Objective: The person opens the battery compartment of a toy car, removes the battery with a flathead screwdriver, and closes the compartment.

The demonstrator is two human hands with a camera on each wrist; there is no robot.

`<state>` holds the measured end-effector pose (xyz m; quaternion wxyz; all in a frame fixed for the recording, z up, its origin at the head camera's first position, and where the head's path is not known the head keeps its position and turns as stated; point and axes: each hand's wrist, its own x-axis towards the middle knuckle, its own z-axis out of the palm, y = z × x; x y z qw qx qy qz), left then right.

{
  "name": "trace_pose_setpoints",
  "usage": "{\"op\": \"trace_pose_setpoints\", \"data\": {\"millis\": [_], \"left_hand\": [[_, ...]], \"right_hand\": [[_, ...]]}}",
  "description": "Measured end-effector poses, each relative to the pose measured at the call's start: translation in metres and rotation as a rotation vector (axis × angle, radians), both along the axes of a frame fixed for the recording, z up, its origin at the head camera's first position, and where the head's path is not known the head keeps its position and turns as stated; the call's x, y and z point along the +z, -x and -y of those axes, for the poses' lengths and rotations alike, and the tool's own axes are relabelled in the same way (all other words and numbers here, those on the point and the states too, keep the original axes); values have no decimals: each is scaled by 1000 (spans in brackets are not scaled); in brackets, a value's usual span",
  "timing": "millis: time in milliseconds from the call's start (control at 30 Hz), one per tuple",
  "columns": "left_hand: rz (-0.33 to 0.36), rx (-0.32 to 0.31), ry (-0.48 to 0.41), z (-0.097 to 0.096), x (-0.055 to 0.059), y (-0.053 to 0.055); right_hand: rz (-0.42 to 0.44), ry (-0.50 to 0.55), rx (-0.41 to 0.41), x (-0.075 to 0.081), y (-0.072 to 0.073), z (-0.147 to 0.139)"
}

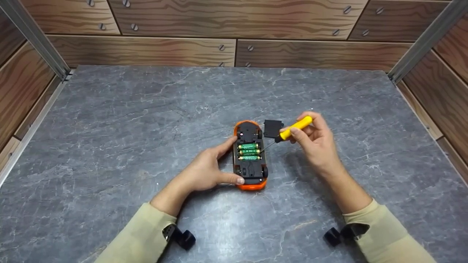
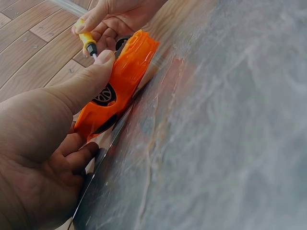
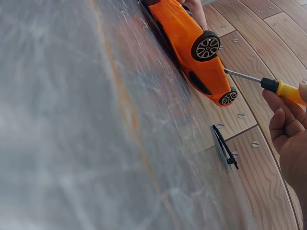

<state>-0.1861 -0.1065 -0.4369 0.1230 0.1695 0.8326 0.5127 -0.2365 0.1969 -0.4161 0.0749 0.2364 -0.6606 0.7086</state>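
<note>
An orange toy car (image 1: 251, 170) lies upside down on the table, its black underside facing up. Three green batteries (image 1: 249, 152) sit side by side in its uncovered compartment. My left hand (image 1: 205, 170) holds the car from the left, thumb at the near end and fingers along the side farther up. In my right hand (image 1: 321, 148) I grip a screwdriver (image 1: 298, 126) by its yellow handle. Its metal tip reaches the right edge of the compartment, beside the middle battery. Close to the car's far right lies a black battery cover (image 1: 272, 128), partly overlapped by the screwdriver hand.
The grey marbled table (image 1: 146, 109) extends around the car on every side. Wood-patterned panels (image 1: 234, 22) wall off the back and both sides, with metal posts (image 1: 424, 44) at the back corners. Each wrist carries a strapped black camera (image 1: 187, 239).
</note>
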Motion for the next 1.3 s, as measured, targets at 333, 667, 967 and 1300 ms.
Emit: {"op": "trace_pose_setpoints", "data": {"millis": [333, 667, 967, 1300], "left_hand": [[4, 2, 2, 0, -1, 0], [0, -3, 1, 0, -1, 1], [9, 0, 11, 0, 0, 1], [-4, 0, 9, 0, -1, 1]], "right_hand": [[6, 19, 6, 0, 0, 0], [-9, 32, -5, 1, 0, 0], [-9, 45, -6, 1, 1, 0], [-9, 39, -20, 1, 1, 0]]}}
